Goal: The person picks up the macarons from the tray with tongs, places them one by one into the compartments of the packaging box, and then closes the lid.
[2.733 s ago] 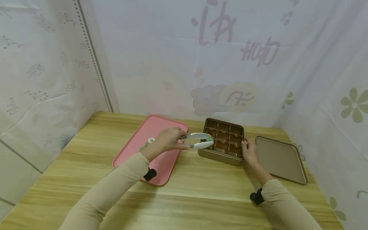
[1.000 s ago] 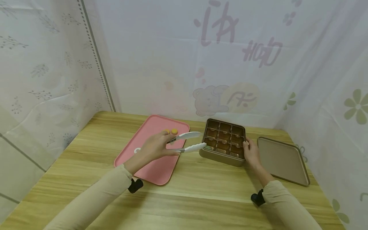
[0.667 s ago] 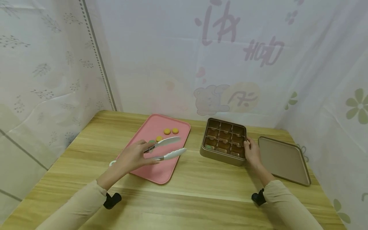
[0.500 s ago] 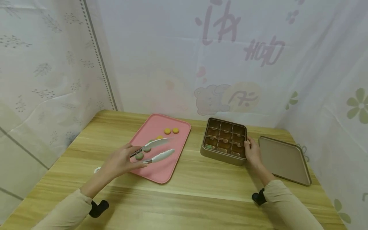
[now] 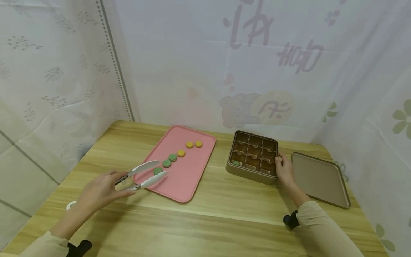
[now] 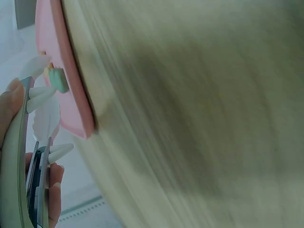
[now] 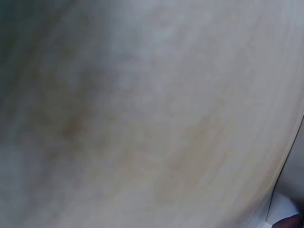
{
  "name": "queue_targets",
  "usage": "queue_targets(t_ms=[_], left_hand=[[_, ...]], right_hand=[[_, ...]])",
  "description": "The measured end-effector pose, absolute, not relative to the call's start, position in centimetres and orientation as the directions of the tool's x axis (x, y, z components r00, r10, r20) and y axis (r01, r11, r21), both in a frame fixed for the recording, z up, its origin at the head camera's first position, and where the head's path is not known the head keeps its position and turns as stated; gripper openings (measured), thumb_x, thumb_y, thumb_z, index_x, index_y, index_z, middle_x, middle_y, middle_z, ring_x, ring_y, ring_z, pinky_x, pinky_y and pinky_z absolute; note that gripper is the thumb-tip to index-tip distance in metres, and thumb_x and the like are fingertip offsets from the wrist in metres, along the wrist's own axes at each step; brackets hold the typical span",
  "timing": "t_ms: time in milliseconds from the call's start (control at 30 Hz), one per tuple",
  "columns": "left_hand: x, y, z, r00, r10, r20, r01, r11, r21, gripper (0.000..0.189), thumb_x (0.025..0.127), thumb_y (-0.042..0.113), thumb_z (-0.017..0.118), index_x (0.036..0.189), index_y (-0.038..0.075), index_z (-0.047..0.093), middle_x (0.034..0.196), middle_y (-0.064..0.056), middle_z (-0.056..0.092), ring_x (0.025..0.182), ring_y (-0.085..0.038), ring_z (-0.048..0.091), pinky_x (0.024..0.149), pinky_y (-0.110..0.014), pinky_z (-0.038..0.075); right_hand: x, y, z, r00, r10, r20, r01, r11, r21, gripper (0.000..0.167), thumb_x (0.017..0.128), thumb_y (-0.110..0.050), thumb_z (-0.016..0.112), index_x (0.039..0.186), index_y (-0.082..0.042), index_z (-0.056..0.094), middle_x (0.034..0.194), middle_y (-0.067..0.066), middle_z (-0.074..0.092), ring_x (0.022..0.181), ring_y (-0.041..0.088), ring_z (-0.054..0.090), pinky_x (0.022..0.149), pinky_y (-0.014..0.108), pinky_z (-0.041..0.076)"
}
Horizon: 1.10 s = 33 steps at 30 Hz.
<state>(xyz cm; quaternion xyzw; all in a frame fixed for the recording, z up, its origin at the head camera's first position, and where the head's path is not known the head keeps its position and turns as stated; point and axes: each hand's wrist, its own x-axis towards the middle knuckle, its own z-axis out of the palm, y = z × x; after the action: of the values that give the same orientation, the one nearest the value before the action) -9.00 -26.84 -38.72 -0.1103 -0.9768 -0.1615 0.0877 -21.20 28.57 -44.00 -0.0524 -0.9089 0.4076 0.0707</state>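
Left of the smooth pink tray (image 5: 179,187), the left hand (image 5: 100,191) grips parted white-tipped tongs (image 5: 146,166); rightward, the right hand (image 5: 285,172) grips a 9-celled tin (image 5: 248,174).

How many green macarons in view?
4. In a row on the pink tray: the near macaron, the middle macaron and the far macaron. A fourth macaron, partly hidden, is in the near-left compartment of the box. Others inside could be hidden.
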Motion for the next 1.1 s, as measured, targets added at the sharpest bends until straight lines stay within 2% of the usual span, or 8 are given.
queue_targets(t_ms=[200, 333, 567, 767, 1100], left_hand=[[-8.67, -27.45, -38.75, -0.972, 0.165, 0.167, 0.207, 0.937, 0.282, 0.064, 0.070, 0.049, 0.078, 0.111, 0.002, 0.067, 0.085, -0.007, 0.061, 0.061, -0.013, 0.046, 0.046, -0.026, 0.034], [-8.63, -27.53, -38.82, -0.970, 0.173, 0.168, 0.213, 0.941, 0.264, 0.061, 0.069, 0.048, 0.078, 0.110, 0.003, 0.068, 0.080, -0.003, 0.057, 0.059, -0.011, 0.041, 0.045, -0.024, 0.031], [-8.74, -27.53, -38.92, -0.970, 0.175, 0.167, 0.214, 0.945, 0.249, 0.059, 0.070, 0.047, 0.078, 0.109, 0.005, 0.069, 0.080, -0.002, 0.058, 0.059, -0.010, 0.041, 0.046, -0.025, 0.031], [-8.87, -27.52, -38.83, -0.973, 0.176, 0.151, 0.210, 0.943, 0.256, 0.059, 0.071, 0.048, 0.077, 0.109, 0.004, 0.068, 0.084, -0.005, 0.061, 0.061, -0.011, 0.045, 0.047, -0.026, 0.034], [-9.12, -27.51, -38.89, -0.972, 0.185, 0.145, 0.216, 0.947, 0.237, 0.058, 0.070, 0.048, 0.077, 0.108, 0.004, 0.069, 0.085, -0.006, 0.062, 0.059, -0.011, 0.046, 0.045, -0.028, 0.034]], right_hand=[[-21.11, 28.70, -44.01, -0.986, 0.148, 0.072, 0.042, 0.651, -0.757, 0.049, 0.104, -0.020, 0.028, 0.144, 0.008, 0.025, 0.122, 0.032, 0.046, 0.101, 0.040, 0.050, 0.082, 0.049, 0.042], [-21.13, 28.80, -44.10, -0.987, 0.143, 0.071, 0.040, 0.647, -0.761, 0.049, 0.104, -0.020, 0.028, 0.144, 0.009, 0.025, 0.126, 0.033, 0.044, 0.103, 0.042, 0.049, 0.085, 0.052, 0.041], [-21.11, 28.72, -44.00, -0.988, 0.137, 0.067, 0.039, 0.650, -0.759, 0.050, 0.104, -0.021, 0.027, 0.145, 0.007, 0.024, 0.128, 0.032, 0.043, 0.106, 0.042, 0.049, 0.087, 0.053, 0.040], [-21.12, 28.64, -43.94, -0.987, 0.148, 0.064, 0.048, 0.649, -0.759, 0.050, 0.104, -0.023, 0.028, 0.145, 0.005, 0.025, 0.125, 0.031, 0.046, 0.102, 0.040, 0.051, 0.083, 0.049, 0.042], [-21.12, 28.69, -43.90, -0.988, 0.142, 0.059, 0.047, 0.646, -0.762, 0.049, 0.104, -0.021, 0.028, 0.145, 0.006, 0.024, 0.133, 0.031, 0.041, 0.110, 0.043, 0.047, 0.090, 0.053, 0.040]])
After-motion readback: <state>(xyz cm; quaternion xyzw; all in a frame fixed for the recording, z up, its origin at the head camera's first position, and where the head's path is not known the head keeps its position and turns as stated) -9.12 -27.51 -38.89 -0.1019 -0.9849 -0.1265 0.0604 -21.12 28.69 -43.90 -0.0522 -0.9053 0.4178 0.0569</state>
